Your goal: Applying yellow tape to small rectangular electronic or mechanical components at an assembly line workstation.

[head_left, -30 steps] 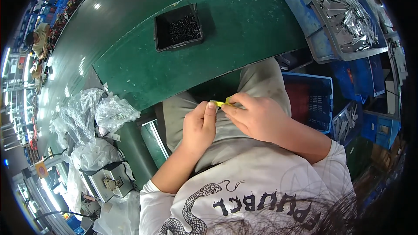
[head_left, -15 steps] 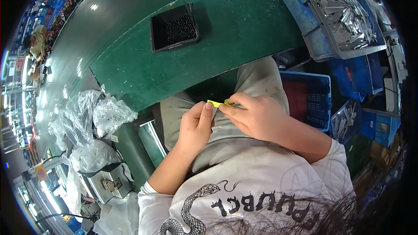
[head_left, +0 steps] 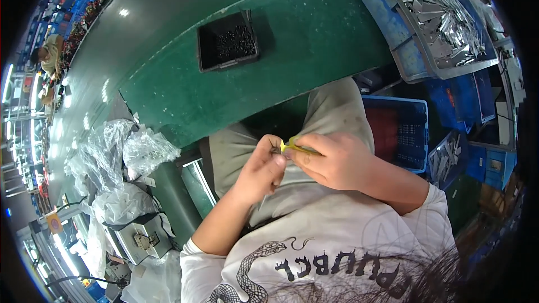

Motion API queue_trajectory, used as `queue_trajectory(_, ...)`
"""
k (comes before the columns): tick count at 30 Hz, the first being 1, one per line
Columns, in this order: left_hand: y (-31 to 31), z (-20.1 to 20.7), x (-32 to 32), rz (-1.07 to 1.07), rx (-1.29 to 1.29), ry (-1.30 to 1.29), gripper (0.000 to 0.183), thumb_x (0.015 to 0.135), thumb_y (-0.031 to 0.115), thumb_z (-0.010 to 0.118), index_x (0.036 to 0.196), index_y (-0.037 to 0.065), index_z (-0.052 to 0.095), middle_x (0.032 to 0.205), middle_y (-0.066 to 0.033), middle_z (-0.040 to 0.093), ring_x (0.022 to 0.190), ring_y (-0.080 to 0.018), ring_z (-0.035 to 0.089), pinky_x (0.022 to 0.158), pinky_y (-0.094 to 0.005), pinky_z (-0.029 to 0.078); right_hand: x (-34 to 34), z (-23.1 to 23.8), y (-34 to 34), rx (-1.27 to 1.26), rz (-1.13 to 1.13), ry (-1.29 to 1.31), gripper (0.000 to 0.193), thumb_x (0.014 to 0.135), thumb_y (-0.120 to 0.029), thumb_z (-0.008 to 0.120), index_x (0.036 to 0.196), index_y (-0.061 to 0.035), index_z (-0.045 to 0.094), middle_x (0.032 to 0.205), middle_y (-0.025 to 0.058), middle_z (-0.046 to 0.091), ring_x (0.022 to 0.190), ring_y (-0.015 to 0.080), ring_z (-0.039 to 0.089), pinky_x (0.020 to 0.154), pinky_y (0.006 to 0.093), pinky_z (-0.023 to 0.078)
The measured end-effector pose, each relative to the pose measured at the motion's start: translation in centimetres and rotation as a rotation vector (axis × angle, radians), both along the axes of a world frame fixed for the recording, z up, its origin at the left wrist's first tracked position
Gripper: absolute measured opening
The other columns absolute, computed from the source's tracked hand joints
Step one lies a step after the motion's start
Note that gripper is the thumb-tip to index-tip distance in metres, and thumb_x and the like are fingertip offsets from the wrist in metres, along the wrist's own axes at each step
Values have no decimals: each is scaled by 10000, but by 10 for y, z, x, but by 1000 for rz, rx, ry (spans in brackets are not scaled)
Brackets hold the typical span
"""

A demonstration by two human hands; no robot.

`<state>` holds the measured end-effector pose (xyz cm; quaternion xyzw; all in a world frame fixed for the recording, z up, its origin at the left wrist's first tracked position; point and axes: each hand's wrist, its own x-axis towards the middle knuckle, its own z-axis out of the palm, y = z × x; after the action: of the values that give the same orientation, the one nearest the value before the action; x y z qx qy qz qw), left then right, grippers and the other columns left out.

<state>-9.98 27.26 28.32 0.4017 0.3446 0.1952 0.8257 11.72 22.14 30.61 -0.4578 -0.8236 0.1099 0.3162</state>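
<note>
Both hands meet above my lap. My right hand (head_left: 337,157) is closed on a yellow strip (head_left: 304,149), pinched between thumb and fingers. The strip looks thin and bendable, and its left end reaches my left fingertips. My left hand (head_left: 261,171) is closed too, its thumb and index finger pressed around something small and partly hidden. Below its curled fingers a thin pale sliver (head_left: 264,199) sticks out, too small to name.
On the green table (head_left: 314,39) ahead stands a black bin (head_left: 227,66) of small black parts. A blue-grey crate (head_left: 412,50) at the right holds metal strips. Clear plastic bags (head_left: 149,151) lie at left. A blue basket (head_left: 425,134) sits by my right knee.
My left hand has turned, its thumb dropping away from the yellow strip and its fingers curling. The strip now lies more along my right fingers. Both hands are slightly lower.
</note>
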Motion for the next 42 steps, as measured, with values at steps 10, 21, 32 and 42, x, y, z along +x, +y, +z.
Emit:
queue_trajectory(10, -9, -2, 5, 98, 90, -108, 238, 979, -44, 555, 1112, 54, 383, 963, -50, 561, 586, -68, 559, 440, -226, 430, 2, 0, -1, 31, -42, -71, 339, 802, -144, 751, 1132, -72, 732, 1046, 50, 666, 712, 155, 684, 576, 275, 556)
queue_trajectory(21, -16, 2, 17, 135, 273, 140, 154, 1068, 96, 473, 1187, -1, 458, 1024, -61, 636, 865, -116, 675, 655, -233, 545, 1, -3, 2, -31, -60, -129, 366, 816, -151, 718, 1174, -80, 702, 1073, 49, 639, 670, 157, 666, 552, 275, 546)
queue_trajectory(32, -13, 2, 12, 123, 356, 182, 134, 1069, 106, 489, 1151, 5, 521, 1055, -57, 670, 936, -103, 651, 689, -231, 517, 4, 1, 0, -54, -97, -177, 343, 815, -150, 722, 1153, -102, 697, 1061, 28, 636, 640, 164, 651, 527, 302, 528)
queue_trajectory(42, -9, -12, 14, 204, 292, -127, 113, 1075, 73, 439, 1081, -11, 515, 991, -114, 659, 870, -137, 621, 735, -279, 525, 5, -4, 1, -18, -89, -162, 372, 809, -151, 725, 1180, -128, 708, 1060, 12, 641, 651, 159, 657, 551, 288, 527)
